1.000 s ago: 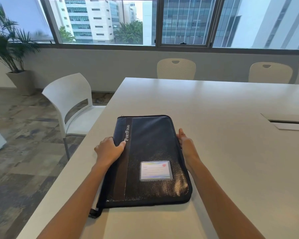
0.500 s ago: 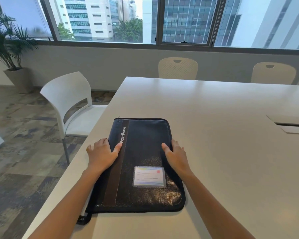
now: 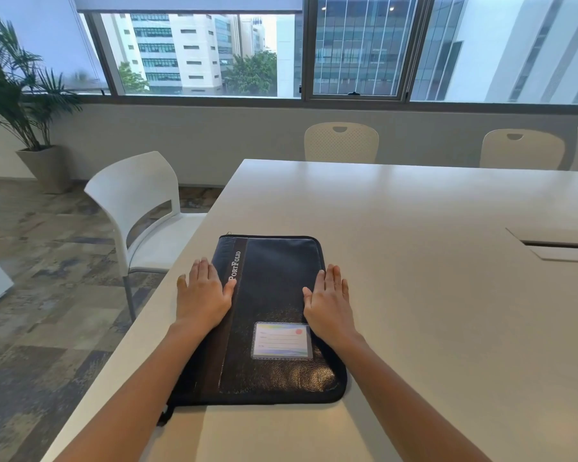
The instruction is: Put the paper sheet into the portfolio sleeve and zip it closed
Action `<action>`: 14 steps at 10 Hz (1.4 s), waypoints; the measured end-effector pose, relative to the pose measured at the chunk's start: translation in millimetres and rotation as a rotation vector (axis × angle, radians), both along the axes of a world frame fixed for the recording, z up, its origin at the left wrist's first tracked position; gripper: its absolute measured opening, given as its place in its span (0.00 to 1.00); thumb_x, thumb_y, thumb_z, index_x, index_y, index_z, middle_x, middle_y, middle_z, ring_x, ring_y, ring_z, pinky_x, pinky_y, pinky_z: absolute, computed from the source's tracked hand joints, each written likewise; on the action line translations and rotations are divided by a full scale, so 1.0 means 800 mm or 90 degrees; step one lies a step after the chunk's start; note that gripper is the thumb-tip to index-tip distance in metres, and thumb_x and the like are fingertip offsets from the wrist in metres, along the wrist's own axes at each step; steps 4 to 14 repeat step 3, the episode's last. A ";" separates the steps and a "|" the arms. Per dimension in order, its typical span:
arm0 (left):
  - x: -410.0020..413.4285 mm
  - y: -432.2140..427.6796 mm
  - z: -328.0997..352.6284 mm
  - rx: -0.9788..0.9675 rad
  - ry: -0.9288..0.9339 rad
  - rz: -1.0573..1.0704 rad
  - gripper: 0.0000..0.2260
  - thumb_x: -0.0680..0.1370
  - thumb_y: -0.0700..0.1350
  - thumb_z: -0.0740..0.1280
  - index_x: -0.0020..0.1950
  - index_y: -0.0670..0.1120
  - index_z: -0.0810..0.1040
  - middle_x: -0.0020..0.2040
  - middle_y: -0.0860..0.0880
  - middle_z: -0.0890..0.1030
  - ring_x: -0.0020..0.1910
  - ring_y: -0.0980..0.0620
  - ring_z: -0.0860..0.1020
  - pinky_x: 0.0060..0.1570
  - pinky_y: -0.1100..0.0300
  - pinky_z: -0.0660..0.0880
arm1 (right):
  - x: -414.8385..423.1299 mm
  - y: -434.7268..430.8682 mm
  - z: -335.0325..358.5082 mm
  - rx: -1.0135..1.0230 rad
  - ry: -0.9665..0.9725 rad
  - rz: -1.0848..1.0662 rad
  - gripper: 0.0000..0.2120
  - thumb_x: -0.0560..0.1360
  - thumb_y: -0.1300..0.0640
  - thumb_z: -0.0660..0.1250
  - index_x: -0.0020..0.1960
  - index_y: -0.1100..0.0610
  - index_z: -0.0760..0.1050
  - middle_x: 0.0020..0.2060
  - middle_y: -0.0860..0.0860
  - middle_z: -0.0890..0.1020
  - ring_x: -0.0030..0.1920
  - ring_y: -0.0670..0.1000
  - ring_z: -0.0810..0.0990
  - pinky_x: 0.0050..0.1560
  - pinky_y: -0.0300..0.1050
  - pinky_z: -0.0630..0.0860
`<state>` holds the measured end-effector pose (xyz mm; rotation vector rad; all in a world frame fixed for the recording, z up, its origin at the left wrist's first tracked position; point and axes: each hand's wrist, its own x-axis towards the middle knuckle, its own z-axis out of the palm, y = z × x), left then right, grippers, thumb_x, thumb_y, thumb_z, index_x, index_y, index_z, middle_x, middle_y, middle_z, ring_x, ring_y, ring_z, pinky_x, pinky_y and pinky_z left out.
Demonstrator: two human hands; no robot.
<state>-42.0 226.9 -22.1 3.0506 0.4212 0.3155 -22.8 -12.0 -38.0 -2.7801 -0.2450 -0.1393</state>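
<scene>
A dark blue zipped portfolio sleeve (image 3: 271, 295) lies flat near the table's left edge, with a brown stripe reading "PortFolio" and a label window (image 3: 282, 340) on its front. My left hand (image 3: 202, 293) rests flat on its left side, fingers straight. On the sleeve's right side lies my right hand (image 3: 327, 305), also flat with straight fingers. No paper sheet is visible. The zip looks shut along the edges I can see.
The white table (image 3: 431, 295) stretches away to the right, with a cable hatch (image 3: 558, 248) at far right. A white chair (image 3: 137, 208) stands at the left edge, cream chairs (image 3: 341, 141) at the far side. A potted palm (image 3: 20, 105) stands in the left corner.
Both hands went from holding the sleeve's sides to lying flat on top with fingers stretched out. The camera view has tilted slightly.
</scene>
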 end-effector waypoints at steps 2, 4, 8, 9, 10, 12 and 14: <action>-0.009 -0.072 0.004 -0.066 -0.033 -0.079 0.37 0.80 0.64 0.49 0.79 0.40 0.45 0.80 0.42 0.47 0.78 0.45 0.46 0.74 0.47 0.50 | -0.004 -0.016 0.006 0.015 -0.061 0.008 0.30 0.83 0.45 0.45 0.79 0.59 0.46 0.79 0.60 0.44 0.78 0.57 0.39 0.75 0.50 0.38; -0.006 -0.106 0.000 -0.075 -0.037 -0.136 0.38 0.79 0.66 0.48 0.78 0.41 0.40 0.79 0.42 0.42 0.78 0.45 0.42 0.74 0.47 0.46 | -0.003 -0.032 0.007 0.018 -0.069 0.008 0.29 0.83 0.44 0.45 0.79 0.58 0.46 0.79 0.60 0.44 0.78 0.57 0.39 0.76 0.51 0.39; -0.006 -0.106 0.000 -0.075 -0.037 -0.136 0.38 0.79 0.66 0.48 0.78 0.41 0.40 0.79 0.42 0.42 0.78 0.45 0.42 0.74 0.47 0.46 | -0.003 -0.032 0.007 0.018 -0.069 0.008 0.29 0.83 0.44 0.45 0.79 0.58 0.46 0.79 0.60 0.44 0.78 0.57 0.39 0.76 0.51 0.39; -0.006 -0.106 0.000 -0.075 -0.037 -0.136 0.38 0.79 0.66 0.48 0.78 0.41 0.40 0.79 0.42 0.42 0.78 0.45 0.42 0.74 0.47 0.46 | -0.003 -0.032 0.007 0.018 -0.069 0.008 0.29 0.83 0.44 0.45 0.79 0.58 0.46 0.79 0.60 0.44 0.78 0.57 0.39 0.76 0.51 0.39; -0.006 -0.106 0.000 -0.075 -0.037 -0.136 0.38 0.79 0.66 0.48 0.78 0.41 0.40 0.79 0.42 0.42 0.78 0.45 0.42 0.74 0.47 0.46 | -0.003 -0.032 0.007 0.018 -0.069 0.008 0.29 0.83 0.44 0.45 0.79 0.58 0.46 0.79 0.60 0.44 0.78 0.57 0.39 0.76 0.51 0.39; -0.006 -0.106 0.000 -0.075 -0.037 -0.136 0.38 0.79 0.66 0.48 0.78 0.41 0.40 0.79 0.42 0.42 0.78 0.45 0.42 0.74 0.47 0.46 | -0.003 -0.032 0.007 0.018 -0.069 0.008 0.29 0.83 0.44 0.45 0.79 0.58 0.46 0.79 0.60 0.44 0.78 0.57 0.39 0.76 0.51 0.39; -0.006 -0.106 0.000 -0.075 -0.037 -0.136 0.38 0.79 0.66 0.48 0.78 0.41 0.40 0.79 0.42 0.42 0.78 0.45 0.42 0.74 0.47 0.46 | -0.003 -0.032 0.007 0.018 -0.069 0.008 0.29 0.83 0.44 0.45 0.79 0.58 0.46 0.79 0.60 0.44 0.78 0.57 0.39 0.76 0.51 0.39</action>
